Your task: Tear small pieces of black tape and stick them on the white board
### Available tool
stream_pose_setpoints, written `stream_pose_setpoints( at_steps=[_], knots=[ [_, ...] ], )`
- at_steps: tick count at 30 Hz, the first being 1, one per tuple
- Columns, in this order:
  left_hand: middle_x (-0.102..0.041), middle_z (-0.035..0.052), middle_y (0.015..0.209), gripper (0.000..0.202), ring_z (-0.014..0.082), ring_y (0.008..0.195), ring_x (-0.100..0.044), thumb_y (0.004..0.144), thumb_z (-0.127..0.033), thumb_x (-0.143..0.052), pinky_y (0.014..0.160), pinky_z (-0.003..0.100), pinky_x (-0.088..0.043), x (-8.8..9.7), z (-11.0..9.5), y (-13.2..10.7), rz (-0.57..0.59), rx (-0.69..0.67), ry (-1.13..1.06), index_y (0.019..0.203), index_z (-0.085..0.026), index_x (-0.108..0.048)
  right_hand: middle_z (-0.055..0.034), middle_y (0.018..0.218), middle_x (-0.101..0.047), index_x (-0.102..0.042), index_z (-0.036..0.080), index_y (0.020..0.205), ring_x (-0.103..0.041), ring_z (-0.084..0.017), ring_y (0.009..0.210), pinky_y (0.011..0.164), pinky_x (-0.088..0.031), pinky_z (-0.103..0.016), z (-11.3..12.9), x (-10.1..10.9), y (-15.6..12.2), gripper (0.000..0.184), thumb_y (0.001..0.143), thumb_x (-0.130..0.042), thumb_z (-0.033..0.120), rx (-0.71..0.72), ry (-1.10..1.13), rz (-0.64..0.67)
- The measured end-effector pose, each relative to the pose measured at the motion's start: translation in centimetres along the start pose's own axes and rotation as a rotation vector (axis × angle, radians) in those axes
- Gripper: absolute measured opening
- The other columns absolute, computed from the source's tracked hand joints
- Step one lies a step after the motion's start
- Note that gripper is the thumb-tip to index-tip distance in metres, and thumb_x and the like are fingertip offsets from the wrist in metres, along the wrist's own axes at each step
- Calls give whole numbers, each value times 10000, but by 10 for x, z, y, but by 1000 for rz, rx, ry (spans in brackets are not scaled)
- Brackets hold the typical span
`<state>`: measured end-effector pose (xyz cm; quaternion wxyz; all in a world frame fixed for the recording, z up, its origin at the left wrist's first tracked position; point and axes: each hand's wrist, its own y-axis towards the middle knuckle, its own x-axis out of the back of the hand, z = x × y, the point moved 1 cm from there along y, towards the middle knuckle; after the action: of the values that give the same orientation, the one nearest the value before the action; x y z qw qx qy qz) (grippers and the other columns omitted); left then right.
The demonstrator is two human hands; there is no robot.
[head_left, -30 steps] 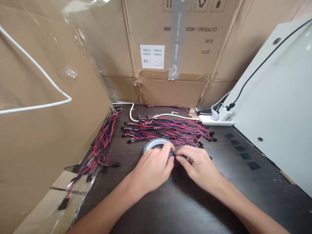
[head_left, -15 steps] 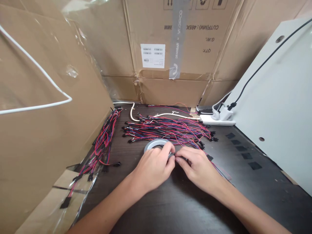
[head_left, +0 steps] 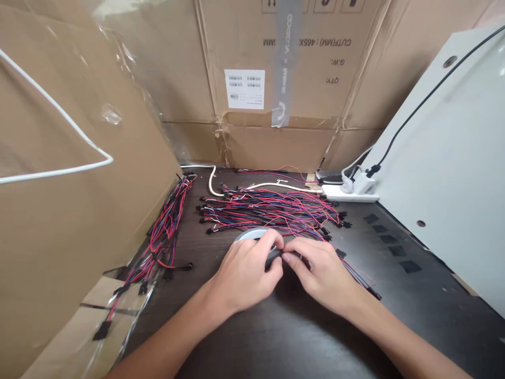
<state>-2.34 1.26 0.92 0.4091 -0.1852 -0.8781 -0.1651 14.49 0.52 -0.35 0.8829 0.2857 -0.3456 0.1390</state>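
Observation:
My left hand (head_left: 248,271) is closed around a roll of tape (head_left: 250,233), whose pale inner ring and dark outer edge show past the fingers. Fingertip to fingertip with it, my right hand (head_left: 323,271) pinches a thin dark part of a wire harness (head_left: 357,276). Red and blue wires of that harness come out behind the right hand and end in a black connector at lower right. What lies exactly between the fingertips is mostly hidden.
Behind the hands lies a wide pile of wire harnesses (head_left: 272,210). Another bundle (head_left: 169,216) hangs over cardboard at left. A white power strip (head_left: 351,193) with plugs stands back right, near short black tape pieces (head_left: 389,239) on the table. Cardboard boxes (head_left: 276,147) and a white panel (head_left: 445,158) surround the table.
The tape roll has turned or tilted slightly in my left hand, showing more of its dark edge. The harness end with its connector at lower right now shows more clearly. Both hands stay nearly in place.

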Motion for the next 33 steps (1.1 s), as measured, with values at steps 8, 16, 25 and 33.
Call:
stream_pose_setpoints(
  at_steps=[8,16,25,33],
  knots=[
    [-593,-32,702,116,125,529,-483,868,-187,-425,571,259,-329,1,1,1,-10,-9,-18,937,-201,-517,-17,750,-627,-566,164,816,-552,-129,662,627,-414,-250,1,0,-1,179,944,-446,124,16,1,24],
    [-563,-46,684,84,105,499,-428,848,-185,-467,557,243,-308,0,0,2,-24,10,-43,911,-202,-521,-5,724,-601,-561,161,801,-520,-117,638,619,-400,-241,1,0,0,186,943,-449,114,21,8,25],
    [-517,-76,582,41,73,511,-453,785,-151,-531,579,206,-340,0,9,4,-99,-9,-210,805,-186,-538,-39,664,-581,-603,125,785,-449,-141,590,586,-366,-281,0,-2,-2,240,947,-432,82,273,-192,-75],
    [-558,-65,611,37,64,517,-509,767,-149,-523,554,185,-360,-1,9,4,-78,-19,-275,755,-180,-540,-61,618,-508,-624,90,773,-354,-158,586,538,-306,-296,10,6,-5,342,943,-333,37,484,-284,-99]
  ],
)
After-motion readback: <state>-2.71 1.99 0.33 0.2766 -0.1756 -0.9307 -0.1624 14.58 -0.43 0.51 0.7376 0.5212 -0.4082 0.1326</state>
